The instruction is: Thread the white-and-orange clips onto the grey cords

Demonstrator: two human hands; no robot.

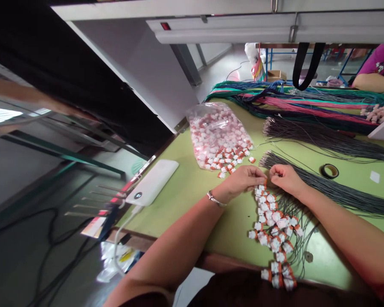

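Note:
My left hand [248,178], with a metal bangle on the wrist, is closed in a pinch at a small white-and-orange charm. Just to its right, my right hand [286,179] has its fingers pressed together; what they hold is too small to tell. Below both hands lies a cluster of white-and-orange charms [275,243] with thin dark cords [302,226] trailing from it, down to the table's near edge. Beyond my right hand stretches a bundle of dark grey cords [336,189], its metal-tipped ends [266,158] close to my fingers.
A clear bag of charms [217,130] spills onto the green table [185,192]. A white power bank [153,183] with a cable sits at the left edge. Right are a tape roll [329,171] and another cord bundle [323,138]. Coloured cords [284,100] lie behind, near another person's arm [373,82].

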